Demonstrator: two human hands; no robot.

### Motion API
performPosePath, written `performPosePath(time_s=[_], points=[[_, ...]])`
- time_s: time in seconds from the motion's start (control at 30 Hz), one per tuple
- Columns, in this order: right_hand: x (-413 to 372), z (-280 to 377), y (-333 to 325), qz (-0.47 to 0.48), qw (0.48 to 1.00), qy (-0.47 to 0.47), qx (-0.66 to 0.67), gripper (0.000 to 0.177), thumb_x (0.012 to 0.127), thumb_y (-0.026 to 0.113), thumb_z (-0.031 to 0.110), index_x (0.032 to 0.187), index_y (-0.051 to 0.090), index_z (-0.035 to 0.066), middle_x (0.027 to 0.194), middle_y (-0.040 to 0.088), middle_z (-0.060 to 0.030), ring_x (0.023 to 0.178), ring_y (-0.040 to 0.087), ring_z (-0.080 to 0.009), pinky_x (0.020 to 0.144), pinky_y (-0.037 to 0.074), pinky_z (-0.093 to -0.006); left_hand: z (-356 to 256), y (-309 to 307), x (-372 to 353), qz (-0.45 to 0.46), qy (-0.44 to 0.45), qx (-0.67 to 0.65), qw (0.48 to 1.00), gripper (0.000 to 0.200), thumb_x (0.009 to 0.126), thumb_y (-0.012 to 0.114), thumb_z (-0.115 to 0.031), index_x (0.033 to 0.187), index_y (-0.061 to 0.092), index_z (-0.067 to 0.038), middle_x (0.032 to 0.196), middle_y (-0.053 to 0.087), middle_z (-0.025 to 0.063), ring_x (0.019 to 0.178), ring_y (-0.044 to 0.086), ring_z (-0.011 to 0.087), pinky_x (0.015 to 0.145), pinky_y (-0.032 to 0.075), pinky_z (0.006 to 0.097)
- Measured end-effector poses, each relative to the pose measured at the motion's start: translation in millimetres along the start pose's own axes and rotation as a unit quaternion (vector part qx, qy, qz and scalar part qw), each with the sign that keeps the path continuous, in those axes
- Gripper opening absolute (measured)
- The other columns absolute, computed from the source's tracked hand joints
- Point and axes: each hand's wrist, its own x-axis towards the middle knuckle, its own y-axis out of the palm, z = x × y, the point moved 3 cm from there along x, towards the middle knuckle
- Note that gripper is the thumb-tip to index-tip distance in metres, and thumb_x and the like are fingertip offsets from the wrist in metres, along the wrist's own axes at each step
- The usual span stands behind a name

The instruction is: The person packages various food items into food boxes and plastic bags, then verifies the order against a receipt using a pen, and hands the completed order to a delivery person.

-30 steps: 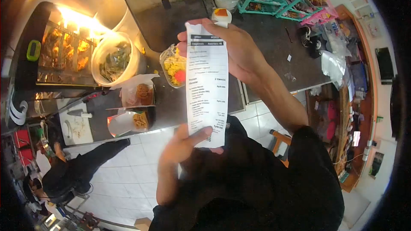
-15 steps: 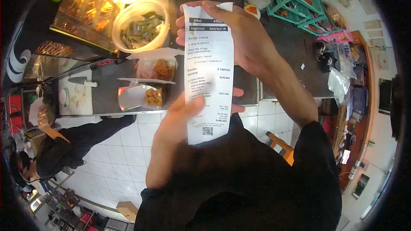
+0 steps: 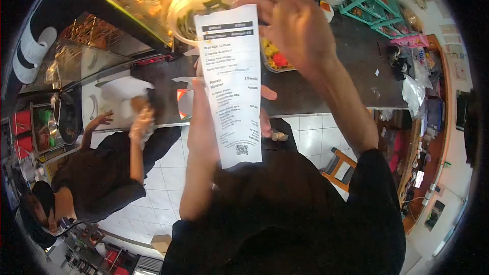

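Observation:
A long white printed receipt (image 3: 232, 91) is held up in front of me, tilted slightly, its text facing me and a QR code near its lower end. My left hand (image 3: 198, 132) grips its lower half, thumb on the left side and fingertips showing past the right edge. Beside the receipt's upper right, my right hand (image 3: 298, 30) has its fingers apart and somewhat blurred, holding nothing. Behind the receipt are a round tub of green leaves (image 3: 211, 5) and a clear tray of yellow and red food (image 3: 275, 58). Part of a white food box (image 3: 184, 104) shows at the left.
At the left, a co-worker's gloved hand (image 3: 140, 125) holds a brown piece of food beside a white cutting board (image 3: 109, 99). A lit display case (image 3: 137, 5) stands at the back left. Green baskets (image 3: 372, 0) sit at the back right, a stool (image 3: 340, 168) below the dark counter (image 3: 346, 71).
My right hand has let go of the receipt's top and opened to the right. The receipt has shifted slightly left. The co-worker has moved to the cutting board with a brown piece of food.

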Motion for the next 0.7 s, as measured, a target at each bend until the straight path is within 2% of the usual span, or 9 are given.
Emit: performPosePath(time_s=[0.07,0.1,0.2,0.33,0.4,0.47,0.53,0.63,0.7], points=[[4,4,-6,-0.049,0.996,-0.069,-0.032,0.08,0.094,0.034,0.06,0.141,0.028,-0.003,0.143,0.03,-0.0313,0.134,0.029,-0.0388,0.112,0.02,-0.0483,-19,-5,-13,-0.04,0.05,-0.023,0.998,0.09,0.089,0.016,-0.072,0.134,0.035,0.003,0.111,0.056,0.0312,0.071,0.063,0.0323,0.061,0.055,0.0422],[0,4,-10,-0.146,0.983,-0.098,-0.05,0.063,0.095,0.043,0.053,0.134,0.043,0.004,0.119,0.053,-0.0104,0.111,0.046,-0.0198,0.098,0.033,-0.0361,-33,-14,-21,0.01,0.086,-0.02,0.996,0.085,0.091,0.026,-0.068,0.138,0.03,0.002,0.116,0.053,0.0316,0.076,0.063,0.0355,0.063,0.055,0.0465],[-18,-8,-28,-0.163,0.949,-0.235,-0.132,0.031,0.097,0.047,0.028,0.116,0.054,0.005,0.098,0.062,-0.0108,0.095,0.058,-0.0151,0.079,0.047,-0.0311,-82,-12,-62,-0.095,0.229,0.013,0.969,0.084,0.092,0.037,-0.064,0.143,0.021,0.001,0.13,0.042,0.0332,0.087,0.061,0.0365,0.071,0.054,0.051],[-55,-63,-41,-0.104,0.956,-0.128,-0.242,0.017,0.09,0.052,0.01,0.105,0.058,0.004,0.086,0.061,-0.0049,0.075,0.059,-0.0111,0.068,0.048,-0.0275,-118,-9,-115,-0.219,0.354,0.181,0.891,0.071,0.096,0.03,-0.06,0.147,0.023,-0.011,0.124,0.047,0.0274,0.078,0.054,0.0263,0.066,0.049,0.0394],[-62,-106,-40,-0.067,0.956,-0.013,-0.286,0.015,0.088,0.055,0.008,0.102,0.06,0.004,0.082,0.062,-0.004,0.071,0.058,-0.0092,0.063,0.047,-0.0268,-117,-16,-132,-0.228,0.332,0.214,0.89,0.068,0.096,0.029,-0.059,0.146,0.024,-0.013,0.123,0.048,0.0263,0.078,0.055,0.0257,0.065,0.05,0.039],[-73,-149,-42,0.035,0.929,0.078,-0.36,0.016,0.086,0.058,0.009,0.102,0.06,0.005,0.078,0.063,-0.0076,0.071,0.061,-0.0132,0.063,0.049,-0.0303,-109,-29,-142,-0.238,0.307,0.246,0.888,0.066,0.097,0.028,-0.058,0.145,0.025,-0.014,0.122,0.049,0.0253,0.078,0.056,0.0251,0.064,0.051,0.0386],[-81,-179,-35,0.129,0.893,0.063,-0.426,0.014,0.087,0.06,0.009,0.099,0.061,0.001,0.085,0.066,-0.0103,0.075,0.064,-0.0182,0.067,0.051,-0.0323,-101,-39,-146,-0.29,0.3,0.282,0.864,0.074,0.095,0.02,-0.062,0.139,0.027,-0.003,0.118,0.049,0.0285,0.074,0.065,0.027,0.054,0.055,0.03],[-99,-234,-31,0.229,0.849,0.069,-0.471,0.015,0.086,0.061,0.014,0.097,0.06,0.002,0.088,0.066,-0.0139,0.077,0.065,-0.0279,0.068,0.051,-0.0382,-92,-45,-150,-0.37,0.286,0.24,0.851,0.071,0.096,0.023,-0.061,0.136,0.032,-0.003,0.113,0.053,0.026,0.07,0.064,0.0252,0.059,0.054,0.0326],[-105,-249,-26,0.202,0.833,0.104,-0.505,0.017,0.086,0.062,0.017,0.096,0.058,0.003,0.089,0.067,-0.0144,0.08,0.064,-0.0318,0.069,0.05,-0.0414,-88,-59,-155,-0.397,0.28,0.26,0.835,0.071,0.096,0.023,-0.061,0.136,0.032,-0.003,0.112,0.054,0.0259,0.07,0.064,0.0249,0.062,0.054,0.0341]])
